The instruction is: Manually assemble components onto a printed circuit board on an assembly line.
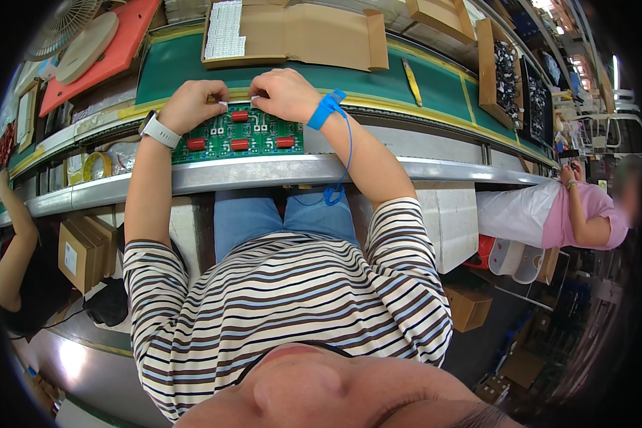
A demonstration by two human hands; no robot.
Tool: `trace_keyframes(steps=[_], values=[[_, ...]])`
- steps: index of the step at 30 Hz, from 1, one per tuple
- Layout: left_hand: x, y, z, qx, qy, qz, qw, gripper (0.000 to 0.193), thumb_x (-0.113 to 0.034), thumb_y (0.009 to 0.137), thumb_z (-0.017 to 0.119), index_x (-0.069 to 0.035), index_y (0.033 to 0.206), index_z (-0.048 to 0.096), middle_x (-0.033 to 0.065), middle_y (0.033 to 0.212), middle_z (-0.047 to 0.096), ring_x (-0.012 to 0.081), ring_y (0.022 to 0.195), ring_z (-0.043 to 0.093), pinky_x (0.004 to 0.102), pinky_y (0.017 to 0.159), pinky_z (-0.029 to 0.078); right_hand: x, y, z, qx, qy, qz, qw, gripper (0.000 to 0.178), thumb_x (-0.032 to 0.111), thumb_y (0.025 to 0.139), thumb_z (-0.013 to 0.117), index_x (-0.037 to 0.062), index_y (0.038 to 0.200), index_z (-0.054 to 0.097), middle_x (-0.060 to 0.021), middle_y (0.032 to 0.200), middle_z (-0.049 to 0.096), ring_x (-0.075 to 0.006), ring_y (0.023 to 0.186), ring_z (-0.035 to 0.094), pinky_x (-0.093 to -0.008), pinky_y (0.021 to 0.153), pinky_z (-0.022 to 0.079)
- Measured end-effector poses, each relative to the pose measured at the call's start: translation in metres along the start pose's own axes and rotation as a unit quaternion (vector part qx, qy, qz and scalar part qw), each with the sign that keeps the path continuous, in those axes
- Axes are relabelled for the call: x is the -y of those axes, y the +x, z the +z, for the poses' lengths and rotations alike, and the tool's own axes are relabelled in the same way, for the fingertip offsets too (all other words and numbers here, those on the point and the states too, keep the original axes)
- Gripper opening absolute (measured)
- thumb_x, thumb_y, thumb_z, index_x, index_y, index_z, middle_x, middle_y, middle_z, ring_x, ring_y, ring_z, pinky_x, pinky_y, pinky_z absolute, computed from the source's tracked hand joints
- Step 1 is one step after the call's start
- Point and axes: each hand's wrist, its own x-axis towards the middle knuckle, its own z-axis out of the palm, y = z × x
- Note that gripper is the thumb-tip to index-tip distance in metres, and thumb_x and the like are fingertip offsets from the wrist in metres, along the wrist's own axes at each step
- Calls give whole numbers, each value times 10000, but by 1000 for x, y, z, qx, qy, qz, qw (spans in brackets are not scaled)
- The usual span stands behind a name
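Note:
A green circuit board (pixel 217 148) lies on the work line in front of me, carrying several red block-shaped components (pixel 240 144) and small white square parts (pixel 216 131). At the board's far left, my left hand (pixel 194 105) pinches a small white part (pixel 223 105) between thumb and fingers. My right hand (pixel 285 94) is closed at the far edge, fingertips on another small white part (pixel 255 99). Both white parts are mostly hidden by the fingers. A blue wrist strap (pixel 327 109) with a coiled cord is on my right wrist, and a white-banded watch (pixel 160 130) on my left.
Beyond the board, an opened cardboard box (pixel 328 37) holds rows of white parts (pixel 225 30) on a green surface (pixel 171 68). To its right are a yellow hand tool (pixel 412 83) and a box of dark parts (pixel 505 82). A metal rail (pixel 264 173) runs before me. Co-workers are at both sides.

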Motion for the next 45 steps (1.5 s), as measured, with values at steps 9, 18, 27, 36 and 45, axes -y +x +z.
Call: trace_keyframes(steps=[9,18,27,36,45], values=[[-5,6,-7,-68,-181,5,981,290,-147,816,606,-24,1073,557,22,877,600,122,802,565,254,724,456,-4,4,-1,7,-15,-1,1000,171,195,698,569,80,800,644,-116,810,639,-286,805,606,-398,731,470],[-1,5,5,-10,-446,30,894,722,-586,888,274,-67,1387,236,94,1242,459,124,959,507,216,686,399,33,9,1,-174,85,-107,975,269,311,650,648,99,816,650,-94,797,620,-278,784,602,-381,663,482],[-34,6,11,76,-646,86,755,897,-705,808,269,-53,1410,137,153,1416,239,285,1302,244,383,1071,174,49,3,9,-296,-119,-147,936,184,279,628,665,115,667,592,-20,762,568,-209,824,539,-376,729,411],[4,13,-10,36,-621,112,775,760,-607,871,291,-38,1373,254,139,1323,396,167,1102,457,289,940,342,28,-56,-25,-227,32,-34,973,291,165,762,590,96,1046,593,-130,815,611,-317,790,570,-415,695,449],[3,11,-8,-35,-542,57,838,621,-514,928,241,-34,1300,373,71,1153,525,113,947,503,250,845,387,13,-115,-21,-74,163,132,975,201,169,781,627,36,931,631,-103,817,622,-208,735,603,-290,666,478]])
